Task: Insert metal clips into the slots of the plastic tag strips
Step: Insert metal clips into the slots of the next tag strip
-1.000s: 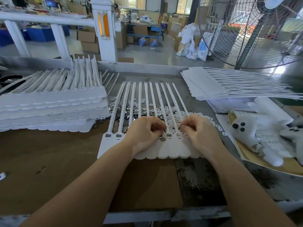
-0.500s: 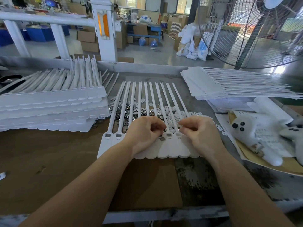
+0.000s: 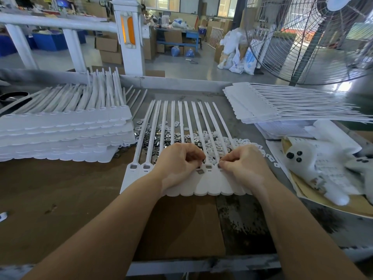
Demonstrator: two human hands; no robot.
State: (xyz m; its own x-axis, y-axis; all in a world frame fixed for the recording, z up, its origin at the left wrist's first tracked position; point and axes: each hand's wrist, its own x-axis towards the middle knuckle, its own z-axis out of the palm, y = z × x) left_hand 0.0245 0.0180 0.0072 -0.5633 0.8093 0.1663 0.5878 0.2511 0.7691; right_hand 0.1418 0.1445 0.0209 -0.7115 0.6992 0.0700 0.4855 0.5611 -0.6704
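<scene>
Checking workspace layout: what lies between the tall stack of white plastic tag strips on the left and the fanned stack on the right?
In the head view, the flat white tag strip sheet being worked, lying over scattered metal clips.

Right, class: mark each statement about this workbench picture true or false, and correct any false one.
1. Both hands, left hand and right hand, rest on the tag strip sheet. True.
2. The loose metal clips lie in a bowl. False: they lie scattered on the table under the strips.
3. A stack of tag sheets lies to the left. True.
4. The big fan stands on the left. False: it stands far right.
</scene>
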